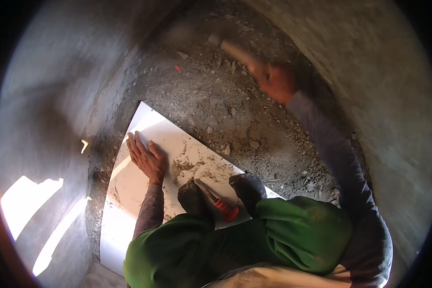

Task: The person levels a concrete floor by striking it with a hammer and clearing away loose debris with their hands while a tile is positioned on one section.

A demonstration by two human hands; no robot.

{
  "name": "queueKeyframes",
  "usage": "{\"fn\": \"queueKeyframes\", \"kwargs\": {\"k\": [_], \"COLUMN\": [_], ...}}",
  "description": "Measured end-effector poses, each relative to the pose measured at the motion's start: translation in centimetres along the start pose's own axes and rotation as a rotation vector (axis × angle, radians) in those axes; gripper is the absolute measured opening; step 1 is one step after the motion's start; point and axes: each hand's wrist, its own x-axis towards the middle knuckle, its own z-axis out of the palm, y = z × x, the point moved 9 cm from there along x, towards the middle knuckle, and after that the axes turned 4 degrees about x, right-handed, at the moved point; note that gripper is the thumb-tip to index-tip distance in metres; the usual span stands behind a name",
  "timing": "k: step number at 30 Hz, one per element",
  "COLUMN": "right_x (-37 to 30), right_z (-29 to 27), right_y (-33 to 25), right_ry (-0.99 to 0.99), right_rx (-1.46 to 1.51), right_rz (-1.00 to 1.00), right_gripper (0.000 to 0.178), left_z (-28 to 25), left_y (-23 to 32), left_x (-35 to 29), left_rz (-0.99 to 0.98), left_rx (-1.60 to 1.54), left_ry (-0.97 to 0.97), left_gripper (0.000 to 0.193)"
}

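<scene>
My left hand (149, 158) rests flat with its fingers spread on a white board (129, 189), which is smeared with grey dirt. Out to the far right, my right hand (278, 84) is closed round a wooden-handled tool (237, 52), raised over the rubble. A grey end shows on its handle, but motion blurs the tool and I cannot make out its head. Between my dark shoes, a chisel (221, 205) with a red handle lies on the board, and neither hand touches it.
Curved grey walls (369, 62) close in on both sides. Broken, gritty rubble (245, 125) covers the ground beyond the board, with a small red scrap (177, 68) in it. My shoes (248, 189) stand at the board's near part. Bright sunlight patches fall on the left wall.
</scene>
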Motion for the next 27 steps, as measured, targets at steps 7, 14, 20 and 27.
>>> {"fn": "queueKeyframes", "kwargs": {"k": [7,14,20,27], "right_x": [-6.9,12.4,24.0,22.4], "right_z": [4.4,2.8,3.9,4.0], "right_y": [-2.5,-6.3,-6.9,-0.5], "right_ry": [-0.391,0.170,0.285,0.080], "right_rx": [-0.190,-0.392,-0.422,-0.255], "right_rz": [-0.082,-0.330,-0.287,-0.203], "right_gripper": [0.063,0.076,0.066,0.058], "left_z": [0.1,-0.1,0.1,-0.2], "left_y": [-0.1,0.1,0.7,-0.2], "left_x": [-0.2,0.2,0.5,0.6], "left_rz": [0.027,0.007,-0.010,-0.022], "left_rx": [0.065,0.042,0.029,0.041], "left_ry": [0.008,-0.013,-0.049,-0.047], "left_gripper": [0.063,0.064,0.064,0.063]}}
